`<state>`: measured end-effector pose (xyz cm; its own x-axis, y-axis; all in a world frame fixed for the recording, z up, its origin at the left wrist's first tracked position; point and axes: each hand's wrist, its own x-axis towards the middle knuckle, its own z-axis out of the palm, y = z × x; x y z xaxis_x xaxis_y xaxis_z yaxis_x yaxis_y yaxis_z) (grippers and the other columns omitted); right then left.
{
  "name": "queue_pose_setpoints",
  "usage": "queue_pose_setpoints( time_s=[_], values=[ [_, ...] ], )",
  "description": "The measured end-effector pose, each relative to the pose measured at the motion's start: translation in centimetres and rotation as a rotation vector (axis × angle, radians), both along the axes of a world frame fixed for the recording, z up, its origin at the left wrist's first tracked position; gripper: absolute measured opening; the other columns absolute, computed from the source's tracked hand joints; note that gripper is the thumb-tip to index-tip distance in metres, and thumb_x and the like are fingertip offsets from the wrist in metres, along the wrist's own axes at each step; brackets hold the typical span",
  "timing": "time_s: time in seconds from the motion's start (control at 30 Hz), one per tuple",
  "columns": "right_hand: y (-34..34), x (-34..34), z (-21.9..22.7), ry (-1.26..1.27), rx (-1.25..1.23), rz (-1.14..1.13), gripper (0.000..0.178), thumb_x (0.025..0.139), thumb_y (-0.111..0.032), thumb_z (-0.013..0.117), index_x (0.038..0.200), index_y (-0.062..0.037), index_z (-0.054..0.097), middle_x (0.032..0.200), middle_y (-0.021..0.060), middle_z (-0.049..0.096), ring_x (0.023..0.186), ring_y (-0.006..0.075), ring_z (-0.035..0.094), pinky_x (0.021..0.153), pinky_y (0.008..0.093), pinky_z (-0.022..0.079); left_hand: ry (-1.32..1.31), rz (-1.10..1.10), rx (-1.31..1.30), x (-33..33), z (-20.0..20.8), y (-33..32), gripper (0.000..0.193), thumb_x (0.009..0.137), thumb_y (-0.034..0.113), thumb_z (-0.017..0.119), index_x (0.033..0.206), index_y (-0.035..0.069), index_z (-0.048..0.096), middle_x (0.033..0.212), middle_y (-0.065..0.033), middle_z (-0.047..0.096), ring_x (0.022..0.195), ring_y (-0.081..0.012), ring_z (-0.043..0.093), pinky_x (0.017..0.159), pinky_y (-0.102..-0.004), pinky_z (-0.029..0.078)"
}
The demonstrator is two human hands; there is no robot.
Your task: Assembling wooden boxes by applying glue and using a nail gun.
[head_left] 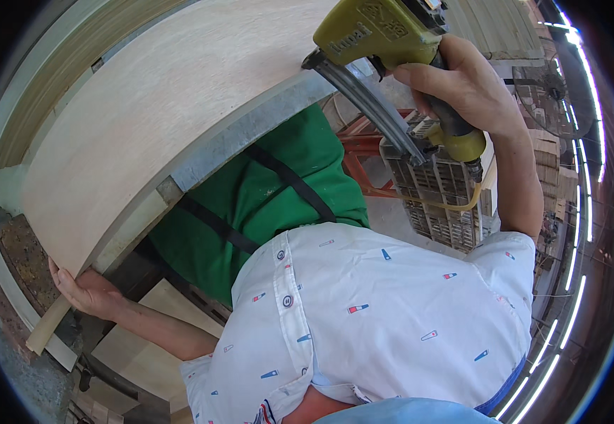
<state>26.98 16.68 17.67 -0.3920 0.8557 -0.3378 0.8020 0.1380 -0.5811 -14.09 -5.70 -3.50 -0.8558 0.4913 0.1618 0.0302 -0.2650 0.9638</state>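
A pale plywood sheet (pixel 158 120) lies before me, stretching from the lower left to the upper middle. At its near left corner my left hand (pixel 89 291) grips the edge, fingers along the side and partly hidden by the sheet. My right hand (pixel 473 88) is wrapped round the black handle of an olive-green pneumatic nail gun (pixel 370 32), raised at the upper right. The gun's nose rests at or just above the sheet's near right edge; contact cannot be made out. A yellow air hose (pixel 455 207) runs from the handle's lower end.
Beneath the sheet runs a grey metal edge (pixel 250 131). Stacked boards (pixel 60 67) stand along the far left side. Near my left hand juts a thin wooden strip (pixel 49 326). A grey plastic crate (pixel 437 201) and a red frame (pixel 360 152) stand to the right, near a fan (pixel 554 88).
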Motion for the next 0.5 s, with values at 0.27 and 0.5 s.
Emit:
queue_pose_setpoints(
  time_s=[0.27, 0.5],
  values=[
    [0.05, 0.14, 0.00, -0.022, 0.016, 0.031, 0.028, 0.084, -0.027, 0.064, 0.086, 0.0011, 0.060, 0.059, 0.0020, 0.055, 0.049, 0.0068, 0.053, 0.046, 0.0208, 0.042, 0.011, 0.000, -0.019, -0.05, -0.16, -0.15, 0.053, 0.093, 0.026, 0.050, 0.129, -0.011, 0.038, 0.127, -0.0222, 0.046, 0.118, -0.0292, 0.045, 0.104, -0.0423, 0.034],
    [0.66, 0.68, 0.18, -0.016, 0.036, -0.007, 0.029, 0.083, -0.025, 0.066, 0.090, 0.0021, 0.059, 0.062, 0.0028, 0.056, 0.051, 0.0077, 0.054, 0.047, 0.0215, 0.043, 0.037, -0.004, -0.039, 0.56, 0.34, -0.06, 0.051, 0.096, 0.027, 0.046, 0.129, -0.011, 0.038, 0.127, -0.0227, 0.046, 0.119, -0.0296, 0.045, 0.103, -0.0423, 0.035]
  ],
)
